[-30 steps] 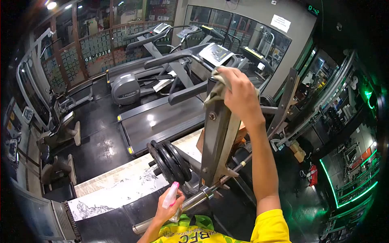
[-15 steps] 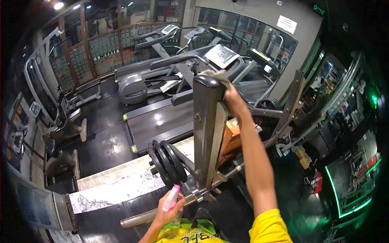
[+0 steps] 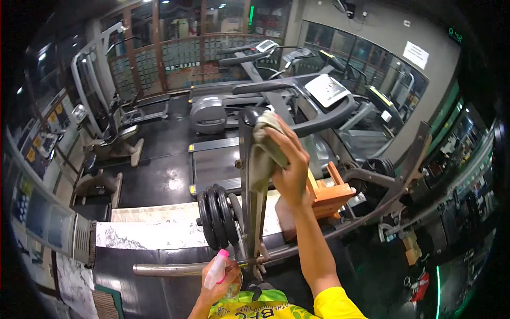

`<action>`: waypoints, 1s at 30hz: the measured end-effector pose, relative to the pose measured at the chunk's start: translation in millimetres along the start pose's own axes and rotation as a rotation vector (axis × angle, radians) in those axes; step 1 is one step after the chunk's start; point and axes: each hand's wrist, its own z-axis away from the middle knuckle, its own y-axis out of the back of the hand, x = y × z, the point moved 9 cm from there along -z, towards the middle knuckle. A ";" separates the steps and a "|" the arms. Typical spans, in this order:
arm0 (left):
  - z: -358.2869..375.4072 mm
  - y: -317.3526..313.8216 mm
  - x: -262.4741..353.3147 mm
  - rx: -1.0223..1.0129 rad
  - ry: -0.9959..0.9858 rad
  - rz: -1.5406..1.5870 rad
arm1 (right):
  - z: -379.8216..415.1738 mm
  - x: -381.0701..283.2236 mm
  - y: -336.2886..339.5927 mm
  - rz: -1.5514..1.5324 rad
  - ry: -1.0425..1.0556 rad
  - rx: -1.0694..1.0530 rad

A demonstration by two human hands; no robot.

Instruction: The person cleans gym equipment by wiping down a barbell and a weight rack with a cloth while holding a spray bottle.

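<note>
My right hand (image 3: 289, 165) is closed on a greyish cloth (image 3: 261, 159), pressing it against the upper side of a dark metal upright post (image 3: 246, 143). Part of the cloth hangs below my fingers. Low in front of my body, my left hand (image 3: 220, 282) grips a spray bottle (image 3: 217, 270) with a pink-tipped white head; its clear lower part is partly hidden by my fingers. Just beyond the bottle, black weight plates (image 3: 217, 215) hang on the rack beside the post. A metal bar (image 3: 170, 270) runs crosswise near my left hand.
Behind the post stand a treadmill (image 3: 215, 165) and an elliptical machine (image 3: 208, 114). To the right are an orange wooden box (image 3: 330, 199) and a second slanted rack post (image 3: 417, 154). A cable machine (image 3: 90, 80) stands at the far left. A red object (image 3: 419, 287) lies on the floor.
My right hand and the cloth have come down from behind the post's top to its near right side. The view has shifted. My left hand still holds the spray bottle.
</note>
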 end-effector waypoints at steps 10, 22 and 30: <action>20.1 -20.6 -15.9 0.171 -0.027 0.075 | 27.6 -8.2 -1.6 0.020 0.053 -0.279; 30.7 -21.7 -22.5 0.245 -0.108 0.104 | 192.8 -21.0 -3.1 0.069 -0.149 -0.577; 34.3 -28.8 -27.1 0.240 -0.108 0.061 | 221.6 -11.2 2.0 -0.059 -0.474 -0.937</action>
